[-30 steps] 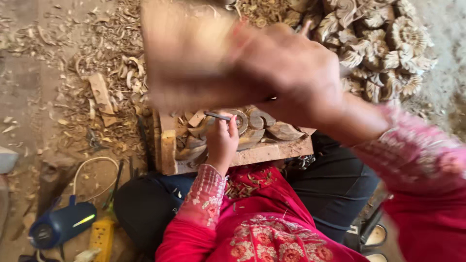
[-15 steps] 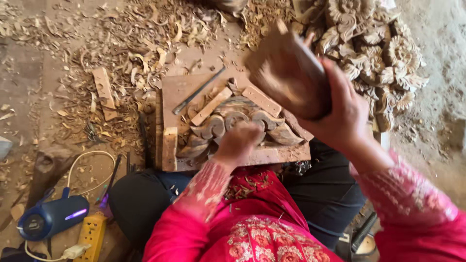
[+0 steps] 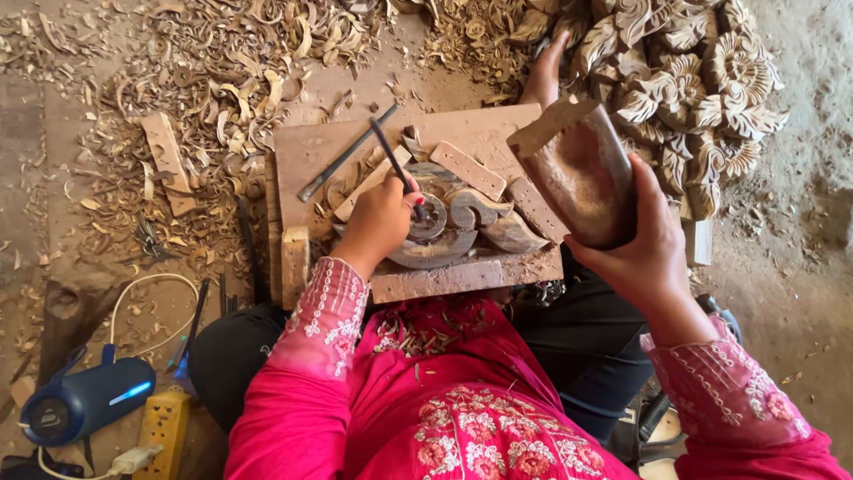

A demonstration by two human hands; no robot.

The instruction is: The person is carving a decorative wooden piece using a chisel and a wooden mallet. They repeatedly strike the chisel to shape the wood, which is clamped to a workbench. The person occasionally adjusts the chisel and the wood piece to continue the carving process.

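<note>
My left hand (image 3: 380, 216) grips a thin dark chisel (image 3: 392, 163), its tip set against a curved wooden carving (image 3: 462, 222) clamped on a wooden work board (image 3: 329, 147) over my lap. My right hand (image 3: 641, 249) holds a thick brown wooden mallet (image 3: 577, 169), raised above the right end of the board. Small wooden blocks (image 3: 467, 169) hem the carving in. A second dark chisel (image 3: 346, 153) lies loose on the board.
Wood shavings (image 3: 204, 80) cover the ground to the left and behind. A heap of finished floral carvings (image 3: 702, 89) lies at the upper right. A blue cylindrical speaker (image 3: 84, 400) and a yellow power strip (image 3: 162, 427) sit lower left. Loose tools (image 3: 249, 249) lie beside the board.
The mallet has come down from high near the camera, then drawn back to the right of the board. My left hand stays on the chisel at the carving.
</note>
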